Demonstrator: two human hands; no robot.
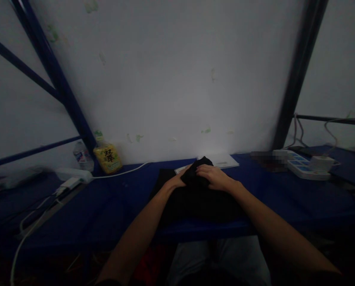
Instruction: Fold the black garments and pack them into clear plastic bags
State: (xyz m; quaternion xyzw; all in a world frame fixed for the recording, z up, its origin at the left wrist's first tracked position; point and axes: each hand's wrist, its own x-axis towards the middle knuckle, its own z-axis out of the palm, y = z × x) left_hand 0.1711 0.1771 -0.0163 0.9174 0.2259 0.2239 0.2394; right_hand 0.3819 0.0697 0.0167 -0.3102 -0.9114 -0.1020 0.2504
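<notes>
Black cloth (199, 204), perhaps a garment, lies over the blue table top in front of me. Part of it is bunched up into a raised lump between my hands. My left hand (177, 180) holds the lump from the left side, its fingers mostly hidden behind the fabric. Over the right side of the lump, my right hand (215, 176) has its fingers bent and pressed onto the cloth. Folds are hard to make out in the dim light. White papers (225, 161) lie just behind the cloth.
At the back left stand a yellow-labelled package (108, 158) and a clear bottle (83, 157). A white power strip (73, 174) with cables lies nearer. On the right are another power strip (307, 165) and a charger (322, 163). Blue metal posts (58, 83) rise by the wall.
</notes>
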